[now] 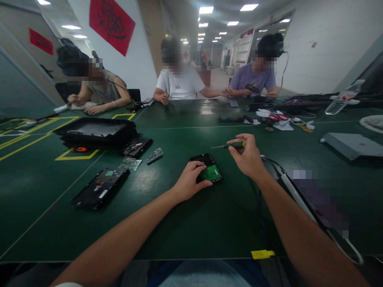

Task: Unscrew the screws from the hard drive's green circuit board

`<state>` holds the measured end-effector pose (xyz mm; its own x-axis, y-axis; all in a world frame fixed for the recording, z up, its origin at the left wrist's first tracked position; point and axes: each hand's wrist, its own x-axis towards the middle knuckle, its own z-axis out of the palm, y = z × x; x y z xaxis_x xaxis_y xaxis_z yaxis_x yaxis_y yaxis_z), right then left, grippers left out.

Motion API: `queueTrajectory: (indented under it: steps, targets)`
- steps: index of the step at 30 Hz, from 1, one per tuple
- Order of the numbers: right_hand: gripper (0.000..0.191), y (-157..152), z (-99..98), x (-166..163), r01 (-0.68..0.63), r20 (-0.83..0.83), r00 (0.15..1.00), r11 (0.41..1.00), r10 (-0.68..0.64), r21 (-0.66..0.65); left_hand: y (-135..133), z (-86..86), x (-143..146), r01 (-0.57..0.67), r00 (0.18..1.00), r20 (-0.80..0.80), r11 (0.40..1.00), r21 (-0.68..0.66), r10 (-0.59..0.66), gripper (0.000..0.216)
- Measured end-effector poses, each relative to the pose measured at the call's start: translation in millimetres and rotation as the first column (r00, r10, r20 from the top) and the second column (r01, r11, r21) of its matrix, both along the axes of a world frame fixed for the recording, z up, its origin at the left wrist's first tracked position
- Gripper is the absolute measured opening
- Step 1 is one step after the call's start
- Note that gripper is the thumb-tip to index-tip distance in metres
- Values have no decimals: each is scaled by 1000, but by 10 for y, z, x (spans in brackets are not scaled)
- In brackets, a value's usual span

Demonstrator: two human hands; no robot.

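A hard drive (213,173) with a green circuit board and a black section lies flat on the green table in front of me. My left hand (188,181) grips it from the left, thumb along the near edge and fingers over the top, covering part of it. Just right of the drive, my right hand (247,156) is raised and holds a small screwdriver (228,146) by its dark and yellow handle. Its thin shaft points left, apart from the drive.
Left of me lie a black casing (101,187), loose circuit boards (131,163) and a black tray (95,131). A grey metal box (353,145), cables and a plastic bottle (342,99) are at right. Three people sit across the table (179,235).
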<state>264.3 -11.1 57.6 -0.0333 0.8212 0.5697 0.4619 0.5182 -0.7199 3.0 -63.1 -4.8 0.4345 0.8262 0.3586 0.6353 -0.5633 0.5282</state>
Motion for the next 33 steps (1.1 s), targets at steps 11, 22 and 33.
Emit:
queueTrajectory:
  steps: [11, 22, 33]
  targets:
    - [60, -77, -47, -75, 37, 156, 986, 993, -54, 109, 54, -7, -41, 25, 1000, 8, 999, 43, -25, 61]
    - [52, -96, -165, -203, 8, 169, 984, 975, -47, 222, 54, -20, -35, 28, 999, 17, 998, 60, -29, 60]
    - [50, -79, -192, -224, -7, 168, 985, 978, -29, 207, 48, -1, -25, 22, 1000, 17, 999, 40, -23, 61]
